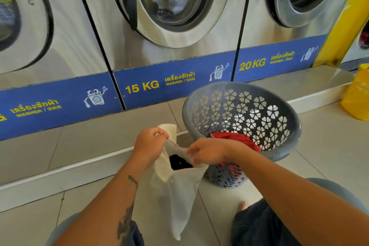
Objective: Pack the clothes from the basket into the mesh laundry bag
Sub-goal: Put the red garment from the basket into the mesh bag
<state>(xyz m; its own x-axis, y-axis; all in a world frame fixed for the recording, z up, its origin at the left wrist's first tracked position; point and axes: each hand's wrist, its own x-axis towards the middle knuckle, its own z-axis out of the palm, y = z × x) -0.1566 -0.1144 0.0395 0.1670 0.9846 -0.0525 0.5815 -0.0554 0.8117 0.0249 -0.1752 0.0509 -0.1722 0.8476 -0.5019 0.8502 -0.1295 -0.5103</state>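
Observation:
A white mesh laundry bag hangs between my knees above the tiled floor. My left hand grips the far rim of its mouth and holds it up. My right hand pinches the near right rim, so the mouth gapes. A dark garment lies inside the bag. To the right stands a grey plastic basket with flower-shaped holes, tilted toward me. A red garment lies in the basket, just beyond my right wrist.
A row of steel front-loading washers with blue labels stands on a raised step straight ahead. A yellow plastic bag sits on the floor at the far right. My knees frame the bag at the bottom.

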